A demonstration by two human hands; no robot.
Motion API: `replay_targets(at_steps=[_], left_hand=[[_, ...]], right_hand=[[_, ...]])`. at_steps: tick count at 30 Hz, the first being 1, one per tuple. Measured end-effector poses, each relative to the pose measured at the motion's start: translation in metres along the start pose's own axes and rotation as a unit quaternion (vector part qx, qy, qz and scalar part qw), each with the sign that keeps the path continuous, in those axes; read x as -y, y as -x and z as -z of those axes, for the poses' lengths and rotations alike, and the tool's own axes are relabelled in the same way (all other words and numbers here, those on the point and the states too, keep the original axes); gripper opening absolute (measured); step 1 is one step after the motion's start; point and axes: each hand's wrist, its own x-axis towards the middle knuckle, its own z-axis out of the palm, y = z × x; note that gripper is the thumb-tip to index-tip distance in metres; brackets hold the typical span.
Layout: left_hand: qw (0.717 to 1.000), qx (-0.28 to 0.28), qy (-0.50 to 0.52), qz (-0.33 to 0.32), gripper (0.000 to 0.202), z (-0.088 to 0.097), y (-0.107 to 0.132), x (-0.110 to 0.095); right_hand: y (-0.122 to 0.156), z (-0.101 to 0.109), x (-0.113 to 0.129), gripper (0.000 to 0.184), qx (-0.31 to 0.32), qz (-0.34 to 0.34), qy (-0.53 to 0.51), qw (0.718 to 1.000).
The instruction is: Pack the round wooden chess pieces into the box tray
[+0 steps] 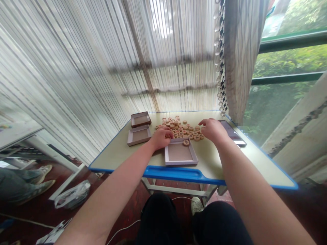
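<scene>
Many round wooden Chinese chess pieces [184, 131] lie in a loose heap on the table, some showing carved characters. My left hand [161, 136] is at the heap's near left side, its fingers curled over a Chinese chess piece that is partly hidden beneath them. Just right of the heap, my right hand [214, 130] hovers with its fingers apart and nothing visible in them. A shallow box tray [167, 157] sits in front of the heap, and one piece [186, 143] is at its far right corner.
A second shallow tray [129, 140] and a dark-edged box part [132, 122] are on the table's left. A tablet or large phone [232, 133] lies at the right, beyond my right forearm. The table's blue front edge [173, 172] has a groove. A curtain [178, 85] hangs behind.
</scene>
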Motion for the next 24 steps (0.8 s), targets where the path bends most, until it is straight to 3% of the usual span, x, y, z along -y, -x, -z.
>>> replay_targets(at_steps=[6,12,16,21,24], left_hand=[[1.0,0.012,0.016,-0.005,0.025,0.001,0.001,-0.002],[1.0,-0.012,-0.007,-0.002,0.019,0.002,0.003,-0.002],[1.0,-0.016,-0.021,0.0,0.018,0.001,0.004,0.001],[1.0,-0.008,-0.016,-0.009,0.019,0.001,0.004,-0.001],[1.0,-0.003,-0.013,-0.009,0.019,0.001,0.004,-0.002]], right_hand=[[-0.004,-0.026,0.008,0.037,0.076,0.117,-0.059,0.988],[0.002,-0.028,0.016,0.033,0.106,0.18,-0.055,0.976],[-0.002,-0.021,0.01,0.026,0.089,0.132,-0.039,0.987],[-0.008,-0.012,-0.005,0.034,0.001,0.049,-0.062,0.997],[-0.01,-0.013,-0.011,0.037,0.0,0.009,-0.056,0.998]])
